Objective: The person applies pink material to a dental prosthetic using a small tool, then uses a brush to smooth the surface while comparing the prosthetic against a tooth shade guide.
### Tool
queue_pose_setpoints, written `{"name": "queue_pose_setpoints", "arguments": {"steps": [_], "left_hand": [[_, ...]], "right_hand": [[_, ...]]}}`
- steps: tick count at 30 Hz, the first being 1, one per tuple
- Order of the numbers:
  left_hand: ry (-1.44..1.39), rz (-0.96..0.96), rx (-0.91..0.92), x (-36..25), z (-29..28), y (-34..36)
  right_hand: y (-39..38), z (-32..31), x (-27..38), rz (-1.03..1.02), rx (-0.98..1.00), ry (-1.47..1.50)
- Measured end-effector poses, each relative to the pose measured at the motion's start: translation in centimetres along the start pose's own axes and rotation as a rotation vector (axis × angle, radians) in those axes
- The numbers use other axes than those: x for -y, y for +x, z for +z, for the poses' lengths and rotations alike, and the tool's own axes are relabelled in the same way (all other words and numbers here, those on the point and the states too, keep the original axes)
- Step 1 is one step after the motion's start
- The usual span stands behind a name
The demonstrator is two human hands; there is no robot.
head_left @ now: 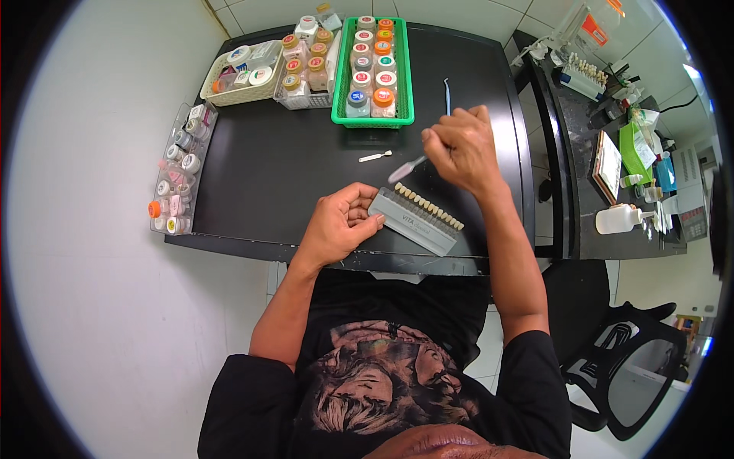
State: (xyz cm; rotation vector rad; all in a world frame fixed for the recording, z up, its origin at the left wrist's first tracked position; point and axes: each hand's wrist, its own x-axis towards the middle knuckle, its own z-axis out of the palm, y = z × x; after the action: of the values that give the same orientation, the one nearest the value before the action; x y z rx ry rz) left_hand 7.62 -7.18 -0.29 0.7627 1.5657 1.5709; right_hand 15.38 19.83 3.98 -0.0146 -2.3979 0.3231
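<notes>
My left hand (pixel 342 222) grips the left end of a grey dental shade guide (pixel 414 224), thumb on its front face. A row of tooth-coloured tabs (pixel 430 205) stands along its far side. A single white tab (pixel 375 157) lies loose on the black table. My right hand (pixel 462 149) is closed around a spatula-like tool (pixel 403 170), whose flat pale pinkish end hangs just beyond the guide's left end. Past that hand shows a thin blue instrument (pixel 447 96) with a hooked tip; whether it is held or lies on the table, I cannot tell.
A green basket (pixel 410 92) of capped jars stands at the far side, with a white basket (pixel 302 101) and a cream basket (pixel 229 98) to its left. A clear tray (pixel 181 130) of small jars lines the left edge. Right, a dark side counter (pixel 585 191) carries bottles.
</notes>
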Motion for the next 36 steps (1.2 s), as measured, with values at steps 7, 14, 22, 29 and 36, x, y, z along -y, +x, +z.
{"name": "queue_pose_setpoints", "arguments": {"steps": [7,14,22,29,36], "left_hand": [[-0.006,0.049,0.004,0.0,0.2,0.3],[0.041,0.066,-0.019,-0.2,0.1,-0.4],[0.049,0.029,0.001,-0.3,0.2,-0.2],[0.022,0.021,-0.007,-0.6,0.2,-0.1],[-0.009,0.065,-0.034,0.2,0.3,0.0]], "right_hand": [[-0.5,0.6,-1.2,0.048,-0.06,-0.195],[-1.0,0.7,0.1,0.312,0.177,0.283],[-0.2,4.0,1.7,0.27,0.316,0.243],[0.1,3.8,2.1,0.268,0.399,0.181],[-1.2,1.0,1.0,0.245,0.397,0.214]]}}
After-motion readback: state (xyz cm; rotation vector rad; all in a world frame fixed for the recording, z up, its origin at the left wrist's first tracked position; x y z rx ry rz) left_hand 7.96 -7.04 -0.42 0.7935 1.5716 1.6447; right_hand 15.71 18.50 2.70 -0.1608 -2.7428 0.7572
